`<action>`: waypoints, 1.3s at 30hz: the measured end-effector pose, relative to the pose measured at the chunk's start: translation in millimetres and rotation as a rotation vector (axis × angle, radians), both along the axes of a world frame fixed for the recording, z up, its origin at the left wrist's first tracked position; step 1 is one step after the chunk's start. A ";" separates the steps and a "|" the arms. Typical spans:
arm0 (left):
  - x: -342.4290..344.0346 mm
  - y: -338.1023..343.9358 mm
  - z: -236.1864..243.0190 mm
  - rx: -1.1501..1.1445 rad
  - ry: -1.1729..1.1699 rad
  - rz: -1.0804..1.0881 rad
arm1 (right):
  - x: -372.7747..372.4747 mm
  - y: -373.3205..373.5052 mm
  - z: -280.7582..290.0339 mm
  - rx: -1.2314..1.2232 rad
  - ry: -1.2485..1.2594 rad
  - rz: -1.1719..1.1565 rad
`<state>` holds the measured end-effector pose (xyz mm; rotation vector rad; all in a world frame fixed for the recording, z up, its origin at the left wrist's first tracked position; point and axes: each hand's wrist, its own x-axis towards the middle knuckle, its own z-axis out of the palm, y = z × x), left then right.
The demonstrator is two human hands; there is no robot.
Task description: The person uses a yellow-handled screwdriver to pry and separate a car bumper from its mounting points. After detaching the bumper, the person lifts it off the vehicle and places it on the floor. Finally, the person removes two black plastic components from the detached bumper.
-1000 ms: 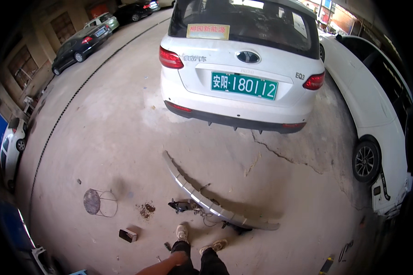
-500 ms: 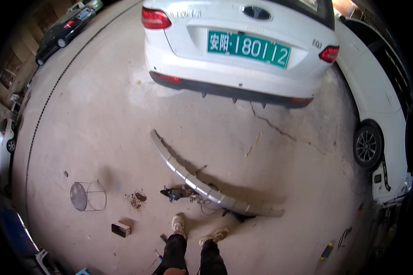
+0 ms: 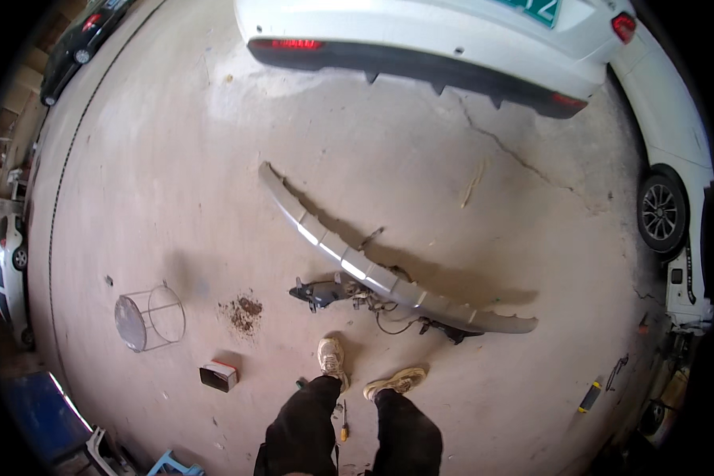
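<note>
Silver-grey plastic bumper trim [image 3: 373, 274], long and curved, lies on the bare concrete floor [image 3: 174, 198], running from about ten o'clock to four o'clock across the middle of the view. It is fully off the white car [image 3: 452, 40] parked at twelve o'clock, whose rear shows a dark exposed lower section where such a piece would sit. So the removal looks done, by my judgement; whatever fitting or repair follows has not visibly begun.

Just beside the trim's near edge lies a dark bracket with loose wiring [image 3: 333, 292]. The person stands at six o'clock, with two pale shoes [image 3: 365, 369] and dark trousers [image 3: 349, 432] showing, toes pointing toward the trim and near it but not touching.

Neither hand appears anywhere in the view, so I cannot tell how open either is, or whether either holds anything.

A screwdriver [image 3: 344, 420] rests on the floor between the feet. At eight o'clock sit a small box [image 3: 218, 375] and a round wire frame [image 3: 149, 317], beside a rusty patch of debris [image 3: 246, 311]. A second white car [image 3: 674, 182] stands at three o'clock.
</note>
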<state>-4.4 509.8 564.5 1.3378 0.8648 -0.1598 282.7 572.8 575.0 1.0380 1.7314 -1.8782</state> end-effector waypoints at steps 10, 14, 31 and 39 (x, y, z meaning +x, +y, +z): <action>-49.2 220.4 -421.6 0.693 0.620 0.064 | 8.6 138.6 -305.5 0.671 -0.174 0.118; -67.0 290.0 -483.1 0.834 0.724 0.295 | 17.0 166.9 -327.2 0.644 0.031 0.092; -76.3 339.8 -500.0 1.013 0.666 -0.074 | 30.3 172.9 -287.6 0.721 -0.019 0.365; -26.3 349.5 -505.6 1.026 0.580 -0.187 | 25.3 169.0 -299.4 0.805 -0.108 0.310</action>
